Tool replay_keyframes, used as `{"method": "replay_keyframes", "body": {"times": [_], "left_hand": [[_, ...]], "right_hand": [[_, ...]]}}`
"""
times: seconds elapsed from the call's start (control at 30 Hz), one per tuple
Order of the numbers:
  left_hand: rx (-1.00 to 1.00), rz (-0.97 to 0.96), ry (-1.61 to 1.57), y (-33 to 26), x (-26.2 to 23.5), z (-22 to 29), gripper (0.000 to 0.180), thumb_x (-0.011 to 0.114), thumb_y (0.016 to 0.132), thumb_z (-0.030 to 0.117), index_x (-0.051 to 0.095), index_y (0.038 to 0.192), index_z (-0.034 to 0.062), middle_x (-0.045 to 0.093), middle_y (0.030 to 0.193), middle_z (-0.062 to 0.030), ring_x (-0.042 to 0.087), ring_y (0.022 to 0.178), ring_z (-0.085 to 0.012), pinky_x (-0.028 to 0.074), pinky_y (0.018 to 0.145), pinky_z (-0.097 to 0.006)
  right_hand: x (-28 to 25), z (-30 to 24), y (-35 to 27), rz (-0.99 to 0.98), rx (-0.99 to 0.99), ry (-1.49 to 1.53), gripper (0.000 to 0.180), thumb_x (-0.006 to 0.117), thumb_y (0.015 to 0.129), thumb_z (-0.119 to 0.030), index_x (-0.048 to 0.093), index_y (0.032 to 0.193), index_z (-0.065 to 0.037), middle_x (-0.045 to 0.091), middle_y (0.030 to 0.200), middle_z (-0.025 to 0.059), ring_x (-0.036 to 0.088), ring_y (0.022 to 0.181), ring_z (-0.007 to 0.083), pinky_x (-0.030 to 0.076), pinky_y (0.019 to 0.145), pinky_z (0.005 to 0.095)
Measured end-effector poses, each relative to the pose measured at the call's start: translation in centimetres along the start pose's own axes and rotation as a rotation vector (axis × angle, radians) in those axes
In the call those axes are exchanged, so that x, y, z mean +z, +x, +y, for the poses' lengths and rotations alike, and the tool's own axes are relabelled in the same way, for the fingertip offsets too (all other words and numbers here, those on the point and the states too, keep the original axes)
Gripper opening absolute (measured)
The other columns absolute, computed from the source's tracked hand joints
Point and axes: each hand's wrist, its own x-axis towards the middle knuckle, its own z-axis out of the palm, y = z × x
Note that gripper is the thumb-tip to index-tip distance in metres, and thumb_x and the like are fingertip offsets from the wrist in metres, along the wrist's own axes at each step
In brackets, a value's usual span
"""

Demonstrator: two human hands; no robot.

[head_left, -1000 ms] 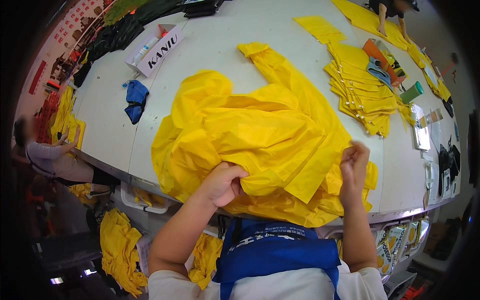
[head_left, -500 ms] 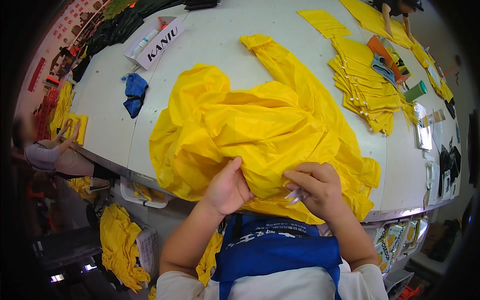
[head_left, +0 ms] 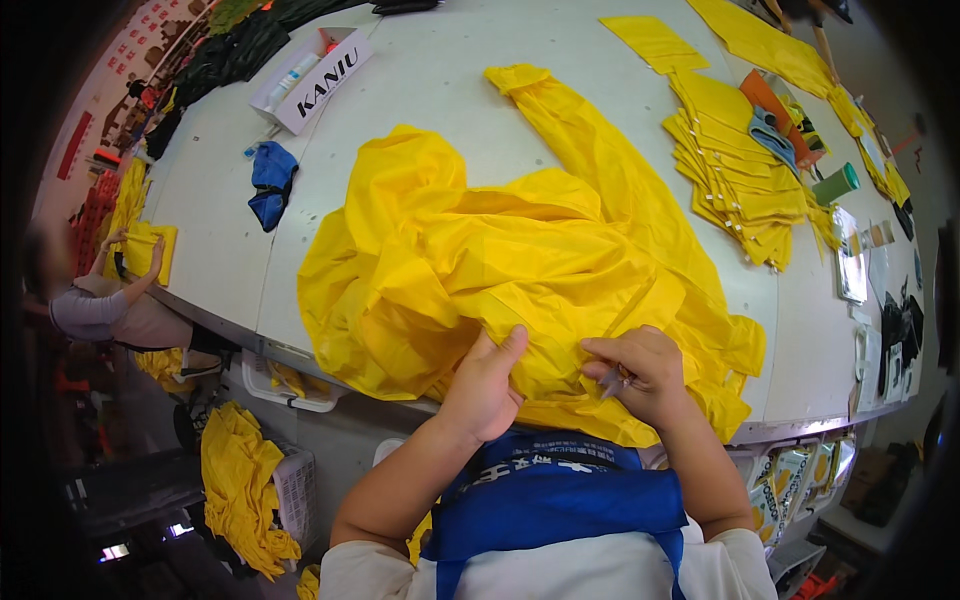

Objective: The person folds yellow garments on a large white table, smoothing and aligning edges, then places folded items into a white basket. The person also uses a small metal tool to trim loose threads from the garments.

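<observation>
1. A large crumpled bright yellow garment of thin shiny fabric [head_left: 520,260] lies spread over the white worktable [head_left: 430,90], its near edge hanging over the table's front rim just before the person's blue apron [head_left: 560,500].
2. The step in hand looks like close work on the garment's near hem, probably trimming or checking a seam.
3. The left hand [head_left: 485,385] presses on the fabric with thumb raised and fingers curled into a fold, holding it taut.
4. The right hand [head_left: 640,375] is closed round a small metal tool [head_left: 612,380], likely thread snips, its tip at the cloth.
5. The next move calls for keeping the fabric stretched between both hands so the tip meets only loose thread.
6. Half a second ago both hands gripped bunched cloth close together; now they sit apart, with the tool showing.
</observation>
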Motion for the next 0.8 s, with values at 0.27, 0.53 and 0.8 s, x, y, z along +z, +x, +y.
{"method": "replay_keyframes", "body": {"times": [0.27,0.53,0.8], "left_hand": [[-0.044,-0.045,-0.046,0.2,-0.4,0.0,0.043,0.042,0.101,0.02,0.03,0.14,0.0067,0.044,0.139,-0.0108,0.047,0.126,-0.0264,0.04,0.104,-0.041],[-0.062,-0.07,-0.079,0.1,-0.8,0.1,0.043,0.043,0.101,0.019,0.032,0.14,0.0062,0.045,0.139,-0.0092,0.048,0.125,-0.0245,0.04,0.103,-0.039],[-0.039,-0.084,-0.089,0.0,-1.0,0.1,0.044,0.042,0.101,0.02,0.032,0.141,0.0051,0.043,0.141,-0.0107,0.046,0.128,-0.0258,0.038,0.106,-0.04]], "right_hand": [[0.7,-0.3,0.2,0.046,-0.022,0.183,0.032,0.069,0.061,0.003,0.07,0.091,-0.01,0.063,0.073,0.0043,0.061,0.065,0.0228,0.047,0.058,0.0311],[0.7,-1.0,0.0,0.021,0.245,0.436,0.008,0.068,0.077,-0.002,0.062,0.08,-0.006,0.057,0.074,0.0036,0.052,0.066,0.0157,0.04,0.059,0.0259],[-2.9,-2.2,-0.3,-0.016,0.462,0.886,0.04,0.073,0.077,-0.01,0.052,0.111,-0.005,0.051,0.084,0.0034,0.047,0.068,0.0115,0.039,0.064,0.0211]]}}
